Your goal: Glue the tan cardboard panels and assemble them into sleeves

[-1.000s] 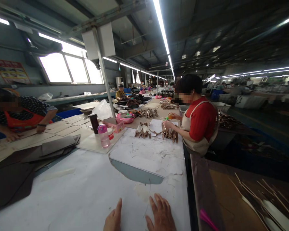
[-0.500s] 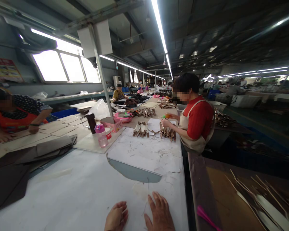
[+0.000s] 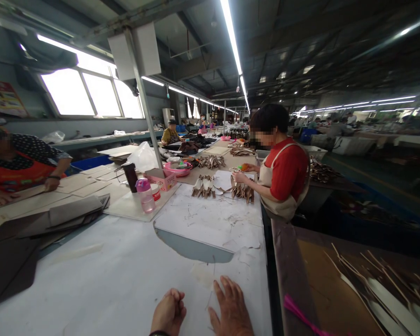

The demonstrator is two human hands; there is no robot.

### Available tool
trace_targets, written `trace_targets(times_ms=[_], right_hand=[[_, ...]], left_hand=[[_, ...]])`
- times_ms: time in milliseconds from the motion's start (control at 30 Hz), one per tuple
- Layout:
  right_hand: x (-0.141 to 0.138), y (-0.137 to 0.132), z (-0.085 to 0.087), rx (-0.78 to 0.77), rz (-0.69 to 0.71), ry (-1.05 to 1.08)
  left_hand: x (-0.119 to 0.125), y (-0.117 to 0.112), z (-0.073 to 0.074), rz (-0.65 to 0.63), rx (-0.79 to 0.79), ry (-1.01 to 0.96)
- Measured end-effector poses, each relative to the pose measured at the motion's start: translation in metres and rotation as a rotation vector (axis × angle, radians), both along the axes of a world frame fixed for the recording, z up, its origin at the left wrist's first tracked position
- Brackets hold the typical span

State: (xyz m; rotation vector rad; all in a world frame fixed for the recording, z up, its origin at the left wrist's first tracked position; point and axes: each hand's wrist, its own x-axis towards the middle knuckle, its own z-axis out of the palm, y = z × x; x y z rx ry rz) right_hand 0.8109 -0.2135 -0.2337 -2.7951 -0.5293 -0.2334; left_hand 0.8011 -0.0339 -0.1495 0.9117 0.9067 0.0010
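Note:
My left hand point(image 3: 168, 311) is held over the white paper point(image 3: 101, 280) near the table's front edge. Its fingers are curled in towards the palm, and no object shows in them. My right hand point(image 3: 230, 305) lies palm down on the same paper, fingers stretched out and slightly apart, holding nothing. A thin dark thread point(image 3: 210, 298) lies between the two hands. Ahead of them, a curved gap in the paper bares the grey-blue tabletop point(image 3: 192, 247).
A pink-lidded bottle point(image 3: 147, 198), a dark tumbler point(image 3: 129, 177) and a pink box point(image 3: 161, 178) stand ahead left. Brown sheets point(image 3: 14, 261) lie at left. A person in red point(image 3: 289, 170) handles brown strips point(image 3: 243, 191). At right, a lower table point(image 3: 315, 266) holds long strips.
My left hand's fingers have curled in more tightly, and more of its wrist shows. My right hand stays flat. The view has shifted slightly.

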Motion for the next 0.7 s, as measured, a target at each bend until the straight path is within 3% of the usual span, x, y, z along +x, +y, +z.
trace_targets(times_ms=[167, 367, 500, 700], right_hand=[[0.0, 0.0, 0.001, -0.006, 0.0, 0.003], [0.0, 0.001, 0.0, -0.003, -0.003, 0.001], [0.001, 0.0, -0.002, -0.012, -0.005, -0.011], [0.002, -0.002, -0.002, -0.003, -0.001, -0.014]], left_hand=[[0.007, -0.007, 0.016, -0.042, -0.031, -0.044], [0.002, -0.008, 0.004, -0.1, 0.048, -0.034], [0.001, -0.007, -0.002, -0.033, 0.022, -0.03], [0.0, -0.008, 0.01, 0.061, -0.125, 0.037]])
